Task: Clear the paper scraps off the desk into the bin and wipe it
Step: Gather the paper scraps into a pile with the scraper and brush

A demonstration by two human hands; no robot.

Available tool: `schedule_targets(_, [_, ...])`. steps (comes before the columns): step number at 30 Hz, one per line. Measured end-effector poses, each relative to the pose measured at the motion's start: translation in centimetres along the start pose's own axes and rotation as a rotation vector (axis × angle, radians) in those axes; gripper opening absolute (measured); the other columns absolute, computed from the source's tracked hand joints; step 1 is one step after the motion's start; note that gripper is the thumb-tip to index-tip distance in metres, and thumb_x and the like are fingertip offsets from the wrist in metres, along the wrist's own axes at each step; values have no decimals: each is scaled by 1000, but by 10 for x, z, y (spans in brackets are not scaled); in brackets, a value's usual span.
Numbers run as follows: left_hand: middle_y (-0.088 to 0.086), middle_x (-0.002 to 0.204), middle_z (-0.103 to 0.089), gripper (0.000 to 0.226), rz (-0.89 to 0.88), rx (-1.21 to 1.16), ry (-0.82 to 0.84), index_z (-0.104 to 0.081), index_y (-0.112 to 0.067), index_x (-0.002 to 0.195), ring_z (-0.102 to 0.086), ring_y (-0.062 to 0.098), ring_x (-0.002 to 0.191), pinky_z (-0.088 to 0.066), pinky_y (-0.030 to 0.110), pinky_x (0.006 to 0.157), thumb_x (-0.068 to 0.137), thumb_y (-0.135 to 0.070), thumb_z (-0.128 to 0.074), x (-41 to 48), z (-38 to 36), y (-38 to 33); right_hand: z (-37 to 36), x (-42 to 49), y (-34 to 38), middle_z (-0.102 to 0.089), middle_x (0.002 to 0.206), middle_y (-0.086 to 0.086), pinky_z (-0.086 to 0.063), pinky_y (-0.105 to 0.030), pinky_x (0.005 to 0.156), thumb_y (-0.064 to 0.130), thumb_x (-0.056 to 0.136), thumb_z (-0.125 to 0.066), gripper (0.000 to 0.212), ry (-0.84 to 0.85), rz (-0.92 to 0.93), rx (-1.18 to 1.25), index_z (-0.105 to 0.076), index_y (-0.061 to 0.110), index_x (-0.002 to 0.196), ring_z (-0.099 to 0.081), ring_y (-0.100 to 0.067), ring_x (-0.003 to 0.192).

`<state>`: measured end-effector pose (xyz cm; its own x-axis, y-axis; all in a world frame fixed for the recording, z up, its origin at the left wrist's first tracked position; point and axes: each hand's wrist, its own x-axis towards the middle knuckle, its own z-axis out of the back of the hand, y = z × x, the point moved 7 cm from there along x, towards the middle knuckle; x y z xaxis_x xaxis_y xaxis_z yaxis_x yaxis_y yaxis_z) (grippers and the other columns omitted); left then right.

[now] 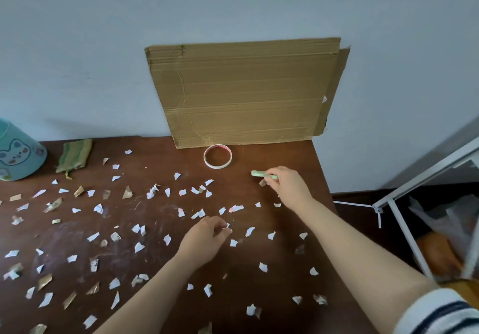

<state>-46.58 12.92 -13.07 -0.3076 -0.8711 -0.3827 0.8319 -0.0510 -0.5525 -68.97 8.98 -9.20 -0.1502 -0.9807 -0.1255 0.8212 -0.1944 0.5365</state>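
Several white and brown paper scraps (pixel 139 247) lie scattered over the dark wooden desk (pixel 160 263). My left hand (pixel 204 239) hovers low over the middle of the desk, its fingertips pinching a small white scrap (pixel 228 226). Farther back on the right, my right hand (pixel 286 186) holds a green paper strip (pixel 259 174) and a small brown scrap in its curled fingers. A teal bin with a cartoon face (pixel 19 152) stands at the desk's far left. Beside the bin lies a folded green cloth (pixel 74 156).
A cardboard sheet (pixel 243 92) leans against the wall at the back. A white ring-shaped lid (pixel 217 156) lies in front of it. To the right of the desk stands a white metal frame (pixel 404 199) with a plastic bag below.
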Motion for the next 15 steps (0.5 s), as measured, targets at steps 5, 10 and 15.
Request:
schedule_targets(5, [-9, 100, -59, 20, 5, -4, 0, -61, -27, 104, -57, 7, 89, -45, 23, 78, 91, -39, -53, 5, -5, -2, -17, -42, 12, -61, 108, 0, -41, -29, 71, 31, 96, -48, 26, 54, 105, -29, -65, 17, 111, -58, -19, 90])
schedule_targets(10, [-10, 102, -57, 20, -20, -6, 30, -60, -28, 107, -55, 6, 90, -44, 22, 80, 91, -38, -52, 10, -13, -12, -9, -55, 21, -63, 101, 3, -42, -24, 70, 29, 95, -50, 24, 64, 169, 51, -68, 17, 105, -58, -13, 84])
schedule_targets(15, [-9, 102, -57, 17, -43, -3, 20, -61, -28, 102, -56, 5, 88, -43, 20, 77, 91, -37, -52, 12, -11, -15, 20, -22, 10, -63, 109, -2, -41, -22, 70, 23, 95, -52, 24, -69, 121, 49, -66, 11, 110, -54, -13, 80])
